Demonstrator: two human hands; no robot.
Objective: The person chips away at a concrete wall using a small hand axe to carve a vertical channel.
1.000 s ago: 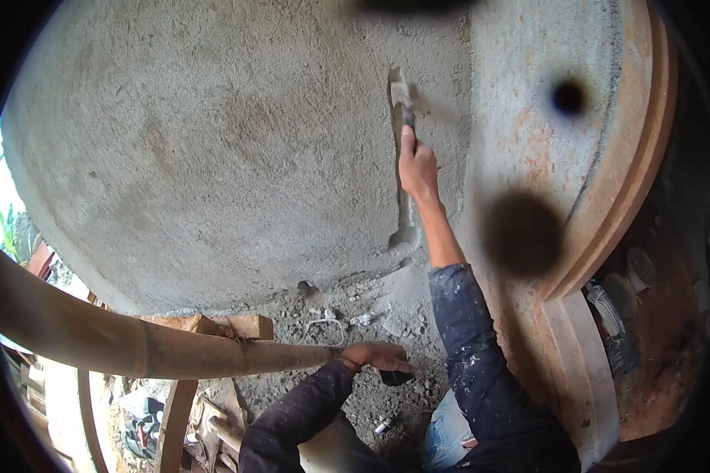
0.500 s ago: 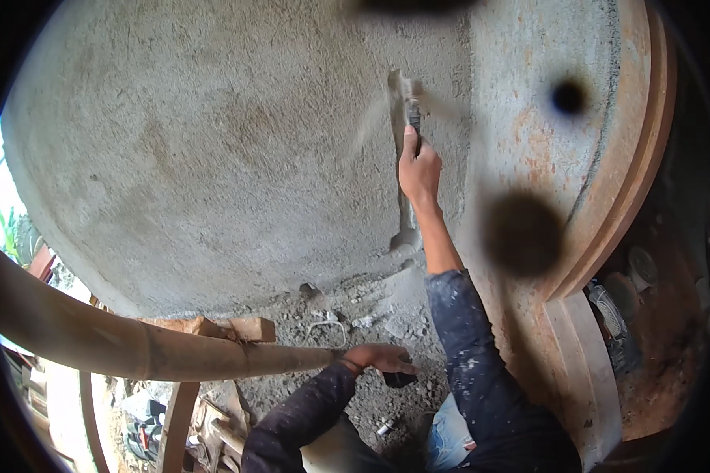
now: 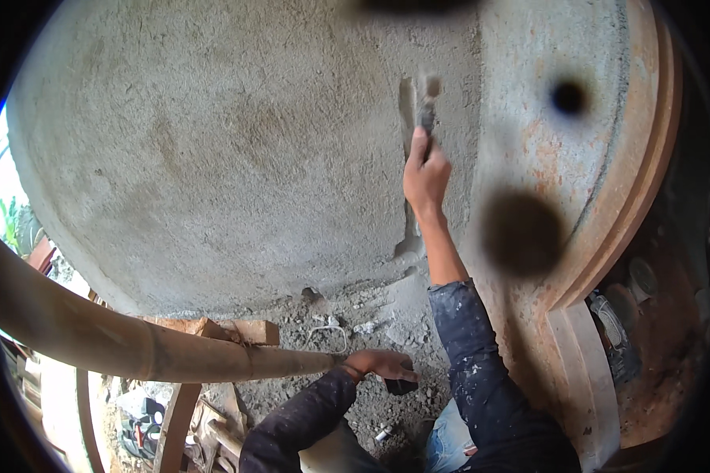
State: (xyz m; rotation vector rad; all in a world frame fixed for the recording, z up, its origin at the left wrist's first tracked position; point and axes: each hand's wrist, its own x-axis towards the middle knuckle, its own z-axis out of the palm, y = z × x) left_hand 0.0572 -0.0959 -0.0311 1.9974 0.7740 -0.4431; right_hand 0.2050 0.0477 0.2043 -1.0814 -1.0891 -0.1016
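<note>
My right hand (image 3: 427, 172) is closed round the dark handle (image 3: 426, 118) of a tool whose pale head (image 3: 431, 85) is smeared by motion, perhaps a brush. It is at the wall just right of a narrow vertical groove (image 3: 406, 98) cut into the rough grey plaster (image 3: 213, 142). Low in view, my left hand (image 3: 380, 366) is closed on a dark object (image 3: 399, 386), too unclear to name, beside the far end of a long bamboo pole (image 3: 197, 355).
A curved moulded column edge (image 3: 647, 189) stands right. Cement rubble (image 3: 347, 410) lies below the wall. Wooden supports (image 3: 179, 422) and cluttered tools (image 3: 142, 432) are at lower left, dark items (image 3: 615, 339) at lower right. Round dark blurs hide patches of the wall.
My right hand and tool have moved slightly right, the head now beside the groove rather than over it. The whole view has shifted a little too. My left hand stays low.
</note>
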